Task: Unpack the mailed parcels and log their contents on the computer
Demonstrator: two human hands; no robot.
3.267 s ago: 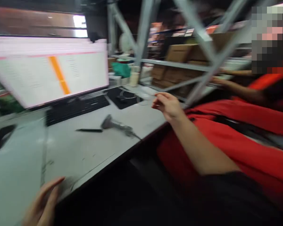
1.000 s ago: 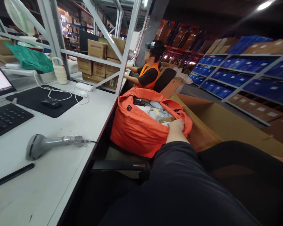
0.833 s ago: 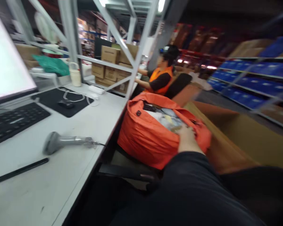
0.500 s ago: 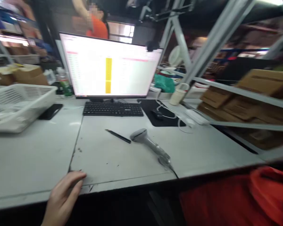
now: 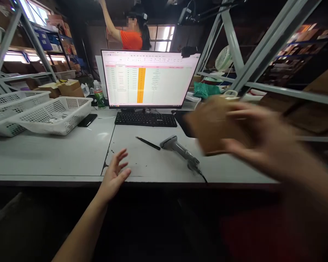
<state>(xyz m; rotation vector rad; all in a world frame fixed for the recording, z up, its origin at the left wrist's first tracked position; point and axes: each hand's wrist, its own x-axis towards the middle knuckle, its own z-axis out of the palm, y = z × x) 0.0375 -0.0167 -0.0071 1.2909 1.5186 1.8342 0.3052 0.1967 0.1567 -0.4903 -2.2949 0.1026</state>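
Packaging (image 5: 213,123), brown and blurred (whether box or packet cannot be told), is shown in the head view raised above the right part of the counter (image 5: 71,156). It is clamped in the grip of the right hand (image 5: 273,138), its near end being held between the thumb below and the fingers above. The grip of the left hand (image 5: 114,178) is parted, thumb and bent fingers being held apart over the front edge of the counter; whether the surface is touched cannot be told.

Between the hands, a grey scanner (image 5: 180,149) is laid on its side, its cable led over the front edge, and a black pen (image 5: 148,143) is placed with one end just beside the scanner's head. Behind these, a black keyboard (image 5: 146,119) is set before a monitor (image 5: 164,83), on which a table with an orange column is displayed. A dark mat (image 5: 182,123) is partly covered from sight by the packaging. To the left, a phone (image 5: 88,120) is laid just beside a white basket (image 5: 71,125).
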